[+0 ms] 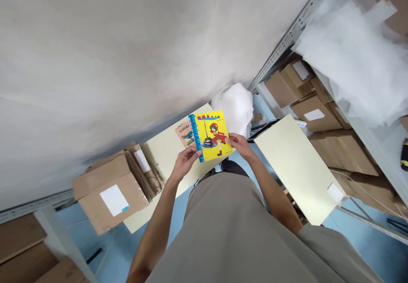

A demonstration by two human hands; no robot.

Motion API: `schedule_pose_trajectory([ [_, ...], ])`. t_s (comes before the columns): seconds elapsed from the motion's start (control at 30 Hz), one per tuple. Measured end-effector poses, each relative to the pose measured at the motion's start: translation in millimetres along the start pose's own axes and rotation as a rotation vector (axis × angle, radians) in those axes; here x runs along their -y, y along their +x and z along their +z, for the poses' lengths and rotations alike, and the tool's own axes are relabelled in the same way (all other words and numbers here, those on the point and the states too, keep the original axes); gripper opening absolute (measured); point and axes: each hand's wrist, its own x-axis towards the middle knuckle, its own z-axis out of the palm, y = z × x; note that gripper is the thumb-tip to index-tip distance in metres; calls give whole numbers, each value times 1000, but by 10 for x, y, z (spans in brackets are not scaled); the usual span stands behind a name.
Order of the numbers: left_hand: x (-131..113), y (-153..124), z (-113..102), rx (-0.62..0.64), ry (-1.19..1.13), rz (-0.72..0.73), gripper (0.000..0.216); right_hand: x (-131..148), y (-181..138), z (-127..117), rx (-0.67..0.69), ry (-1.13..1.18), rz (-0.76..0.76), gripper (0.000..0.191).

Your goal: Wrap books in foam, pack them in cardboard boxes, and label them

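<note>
A yellow book (208, 132) with a blue spine strip and a cartoon figure in red on its cover is held up over the pale table (162, 153). My left hand (185, 160) is closed on its lower left corner, thumb on the cover. At the right edge, my right hand (239, 143) pinches the same book, its thumb also on the front. Behind the yellow book, a pinkish book (184, 134) lies on the table, partly covered from view.
A cardboard box (111, 193) with a white label stands at the table's left end, beside upright folded cardboard (143, 168). White wrapping material (237, 106) sits beyond the table's right end. A second pale tabletop (296, 168) and shelves of boxes (346, 147) are on the right.
</note>
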Motion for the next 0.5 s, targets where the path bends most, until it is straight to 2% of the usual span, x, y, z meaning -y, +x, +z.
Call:
schedule_pose_trajectory([
  [0.07,-89,65,70,33,-3,-35,61,109,-222,-35,-64,42,-45,70],
  [0.17,-193,192,339,126,-11,-69,65,174,-601,-131,-198,86,-118,64],
  [0.37,-325,388,1181,390,-7,-92,71,27,-1376,-456,-477,156,-183,59],
  [0.5,-358,422,1799,521,63,-90,69,-138,-1793,-771,-602,225,-232,58],
])
